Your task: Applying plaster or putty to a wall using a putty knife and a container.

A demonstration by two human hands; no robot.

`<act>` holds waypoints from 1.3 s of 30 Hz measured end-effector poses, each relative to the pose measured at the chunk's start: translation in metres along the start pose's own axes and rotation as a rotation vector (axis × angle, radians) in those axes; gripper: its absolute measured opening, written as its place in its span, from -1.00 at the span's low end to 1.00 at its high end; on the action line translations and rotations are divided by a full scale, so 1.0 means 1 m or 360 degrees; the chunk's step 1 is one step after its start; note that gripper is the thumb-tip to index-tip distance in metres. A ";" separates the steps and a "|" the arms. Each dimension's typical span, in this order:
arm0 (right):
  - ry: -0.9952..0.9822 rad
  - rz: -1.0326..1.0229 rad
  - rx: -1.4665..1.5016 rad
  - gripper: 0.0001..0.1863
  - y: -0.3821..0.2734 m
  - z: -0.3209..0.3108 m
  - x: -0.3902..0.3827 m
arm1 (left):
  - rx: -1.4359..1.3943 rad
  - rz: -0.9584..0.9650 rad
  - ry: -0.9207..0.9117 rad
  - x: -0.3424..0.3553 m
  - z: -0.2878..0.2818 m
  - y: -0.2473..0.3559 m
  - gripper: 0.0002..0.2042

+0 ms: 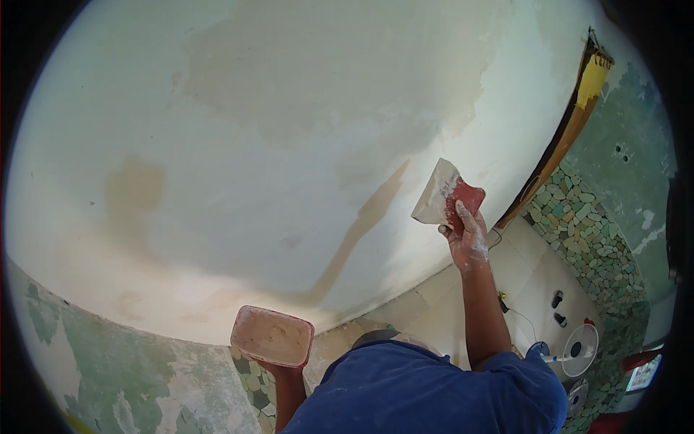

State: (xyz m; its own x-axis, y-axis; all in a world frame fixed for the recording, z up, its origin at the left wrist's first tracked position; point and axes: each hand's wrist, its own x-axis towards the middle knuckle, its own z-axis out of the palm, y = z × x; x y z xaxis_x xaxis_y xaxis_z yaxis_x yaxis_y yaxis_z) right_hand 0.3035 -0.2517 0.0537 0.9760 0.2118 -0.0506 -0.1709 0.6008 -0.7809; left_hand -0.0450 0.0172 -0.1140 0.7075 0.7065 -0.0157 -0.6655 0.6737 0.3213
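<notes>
My right hand (470, 242) grips the red handle of a wide putty knife (436, 194), its thumb along the handle and its skin smeared white. The pale, putty-coated blade points up and left. It is close to the white wall (275, 181); I cannot tell whether it touches. At lower left, my left hand (282, 369) supports a red rectangular tub (311, 334) from below, its fingers mostly hidden. Pinkish-beige putty (273, 337) lies in the tub. A narrow brownish band, like an arm's shadow, crosses the wall left of the knife.
A wooden frame (553, 155) edges the wall at right, with pebble-patterned stone (578, 220) beyond. On the tiled floor (426, 311) are a white fan (578, 350), a cable and dark slippers (559, 307). A patchy green wall (123, 369) is at lower left.
</notes>
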 end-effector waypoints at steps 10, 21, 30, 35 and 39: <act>-0.0133 -0.2116 -0.1640 -0.74 -0.012 0.057 0.050 | 0.0163 0.0046 0.0086 0.000 0.020 0.005 -0.30; -0.0415 -0.2050 -0.1962 -0.40 0.112 0.050 0.048 | 0.0284 -0.0002 0.0214 0.000 0.013 0.012 -0.31; -0.0465 -0.2186 -0.1974 -0.41 0.010 0.045 0.040 | 0.0100 -0.0058 0.0182 0.008 0.008 0.015 -0.34; -0.0428 -0.2139 -0.2082 -0.46 -0.020 0.069 0.059 | 0.0138 -0.0084 0.0020 0.014 0.000 0.015 -0.34; -0.0565 -0.2194 -0.2101 -0.42 0.021 0.040 0.066 | 0.0064 -0.0089 -0.0001 0.013 0.003 0.012 -0.34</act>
State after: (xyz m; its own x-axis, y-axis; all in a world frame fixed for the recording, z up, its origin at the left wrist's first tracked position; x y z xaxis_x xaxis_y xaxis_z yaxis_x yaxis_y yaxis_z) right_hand 0.3593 -0.1947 0.0590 0.2337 0.3992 0.8866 0.9270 -0.3665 -0.0793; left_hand -0.0425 0.0339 -0.1077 0.7437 0.6676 -0.0339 -0.6147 0.7030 0.3577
